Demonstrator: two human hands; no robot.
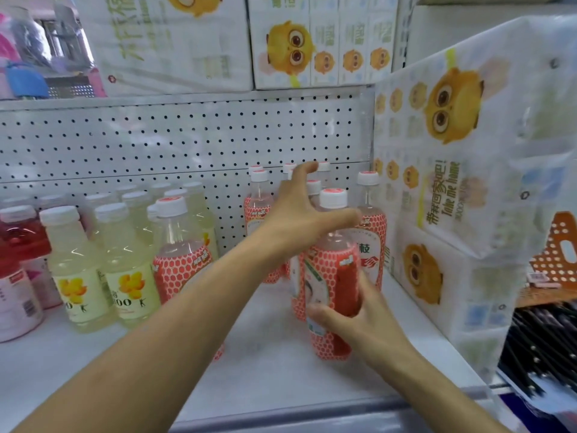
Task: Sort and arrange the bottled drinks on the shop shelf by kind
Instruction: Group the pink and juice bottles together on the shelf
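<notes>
Roughly two-thirds sorted, judging by how things stand on the shelf [265, 332]:

- Far left: red drink bottles [18, 242] and a pink-white labelled bottle [17, 304] grouped at the edge; partly cut off, so count unclear.
- Next: pale yellow drinks [125, 264] with flower labels, several rows deep, standing upright together. Looks done.
- One red-honeycomb-label bottle [179, 254] stands just beside the yellow group, apart from its own kind. Likely still to be moved right.
- Bare shelf gap in the middle, between that stray and the right cluster.
- Left hand [299, 214] is spread open, fingers apart, reaching over the caps of the honeycomb bottles [259, 207] at the back right; blurred, probably touching but gripping nothing.
- Right hand [346, 317] is wrapped around the lower body of the front honeycomb bottle [332, 276], which stands upright on the shelf, touching its cluster.
- Right of that: wrapped tissue packs [462, 182] wall off the shelf end.
- Left to do: tighten the right cluster, bring the stray over.
</notes>
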